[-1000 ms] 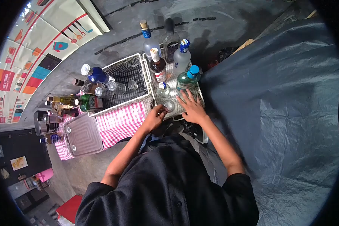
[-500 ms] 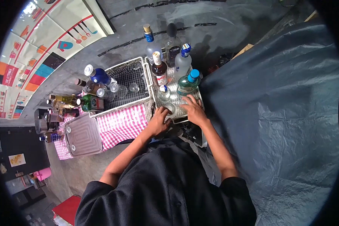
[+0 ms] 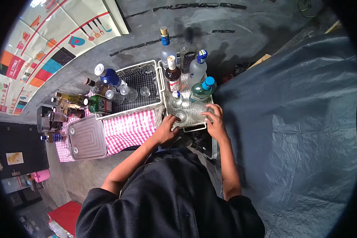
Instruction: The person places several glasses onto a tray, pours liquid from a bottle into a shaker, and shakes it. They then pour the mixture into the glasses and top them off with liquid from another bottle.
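My left hand (image 3: 168, 130) is at the front of a white wire basket (image 3: 197, 127), fingers curled against a clear glass (image 3: 181, 116). Beside it, my right hand (image 3: 215, 122) bends its fingers around the right side of another clear glass vessel (image 3: 197, 110); its exact shape is hard to make out. Just behind stand a green bottle with a turquoise cap (image 3: 202, 92) and a small clear bottle with a blue-and-white cap (image 3: 176, 98). Farther back are a dark brown bottle (image 3: 173, 77), a frosted bottle with a blue cap (image 3: 197, 71) and a bottle marked VIBE (image 3: 188, 55).
A second wire basket (image 3: 131, 109) stands to the left, with glasses (image 3: 145, 91) inside. Several bottles, one green (image 3: 99, 104), line its left side. A clear plastic lid (image 3: 87, 139) lies on a pink checked cloth (image 3: 131, 129). Dark plastic sheeting (image 3: 289, 131) hangs at right.
My right hand has shifted from in front of the green bottle to the basket's front right, where a clear glass vessel now shows by its fingers. My left hand stays at its glass.
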A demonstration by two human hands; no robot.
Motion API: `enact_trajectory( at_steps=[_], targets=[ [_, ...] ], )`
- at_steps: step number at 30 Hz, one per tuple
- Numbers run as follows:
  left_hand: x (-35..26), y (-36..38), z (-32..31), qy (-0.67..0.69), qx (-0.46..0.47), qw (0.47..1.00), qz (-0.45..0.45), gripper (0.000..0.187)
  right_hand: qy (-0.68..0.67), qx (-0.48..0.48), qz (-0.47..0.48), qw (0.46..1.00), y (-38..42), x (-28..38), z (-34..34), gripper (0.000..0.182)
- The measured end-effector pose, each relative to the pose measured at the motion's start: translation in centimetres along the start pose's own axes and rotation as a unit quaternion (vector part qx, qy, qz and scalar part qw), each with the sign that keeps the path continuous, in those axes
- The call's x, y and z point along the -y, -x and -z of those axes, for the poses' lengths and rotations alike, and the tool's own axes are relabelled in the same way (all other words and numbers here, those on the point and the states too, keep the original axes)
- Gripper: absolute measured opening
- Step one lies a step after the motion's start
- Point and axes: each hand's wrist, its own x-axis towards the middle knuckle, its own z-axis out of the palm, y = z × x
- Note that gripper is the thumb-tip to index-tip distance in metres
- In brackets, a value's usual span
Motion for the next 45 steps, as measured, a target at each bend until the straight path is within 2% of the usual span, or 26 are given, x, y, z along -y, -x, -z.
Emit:
enact_trajectory(
  at_steps=[4, 5, 7, 8, 9, 12, 14, 15, 17, 19, 21, 23, 25, 29, 31, 38, 45],
  targets=[
    [-0.8, 1.0, 2.0, 0.052, 0.008, 0.998, 0.017, 0.050, -0.222, -0.077, -0.078, 0.969, 1.9, 0.3, 0.9, 0.022],
    [-1.5, 1.6, 2.6, 0.052, 0.006, 0.998, 0.025, 0.050, -0.341, -0.077, -0.131, 0.928, 3.0, 0.1, 0.7, 0.022],
    [-2.8, 2.0, 3.8, 0.141, 0.039, 0.984, 0.106, 0.062, -0.493, -0.089, -0.139, 0.854, 4.0, 0.7, 0.2, 0.027],
    [-2.5, 2.2, 3.8, 0.156, 0.048, 0.983, 0.084, 0.078, -0.553, -0.093, -0.141, 0.816, 4.4, 0.9, -0.4, 0.030],
    [-2.9, 2.4, 4.0, 0.157, 0.047, 0.983, 0.087, 0.078, -0.609, -0.097, -0.145, 0.774, 5.0, 0.8, -1.4, 0.033],
    [-5.2, 3.0, 5.2, 0.196, 0.064, 0.976, 0.068, 0.100, -0.692, -0.073, -0.190, 0.692, 6.3, 1.5, -3.8, 0.044],
    [-6.4, 3.6, 5.7, 0.213, 0.059, 0.973, 0.067, 0.102, -0.716, -0.046, -0.232, 0.657, 6.7, 2.5, -5.2, 0.054],
    [-6.8, 4.0, 5.7, 0.229, 0.057, 0.970, 0.064, 0.104, -0.716, -0.036, -0.235, 0.656, 6.6, 3.4, -5.6, 0.054],
    [-6.2, 4.9, 5.0, 0.225, 0.030, 0.972, 0.052, 0.108, -0.752, 0.015, -0.243, 0.613, 5.9, 5.3, -6.1, 0.057],
    [-5.6, 5.7, 4.7, 0.302, -0.039, 0.952, 0.038, 0.108, -0.747, 0.037, -0.253, 0.614, 5.5, 6.5, -7.2, 0.059],
    [-5.1, 6.7, 5.3, 0.326, -0.042, 0.943, 0.055, 0.108, -0.767, 0.073, -0.272, 0.577, 5.1, 7.6, -8.4, 0.060],
    [-4.3, 7.7, 5.9, 0.346, -0.078, 0.934, 0.050, 0.107, -0.761, 0.092, -0.276, 0.581, 4.4, 9.2, -9.1, 0.061],
    [-3.1, 8.9, 6.8, 0.349, -0.105, 0.930, 0.045, 0.106, -0.775, 0.127, -0.283, 0.550, 3.6, 10.6, -10.3, 0.061],
    [-1.4, 11.9, 9.0, 0.378, -0.160, 0.912, 0.013, 0.105, -0.774, 0.170, -0.294, 0.534, 3.2, 13.6, -13.6, 0.055],
    [-0.5, 13.6, 10.4, 0.473, -0.159, 0.867, 0.010, 0.105, -0.763, 0.199, -0.280, 0.548, 2.7, 16.1, -14.8, 0.055],
    [3.7, 20.4, 15.6, 0.503, -0.165, 0.848, -0.008, 0.101, -0.709, 0.243, -0.247, 0.614, 3.0, 23.8, -20.3, 0.057],
    [7.5, 27.8, 19.1, 0.537, -0.147, 0.831, 0.009, 0.102, -0.646, 0.234, -0.248, 0.683, 5.2, 29.1, -25.6, 0.045]
  ],
)
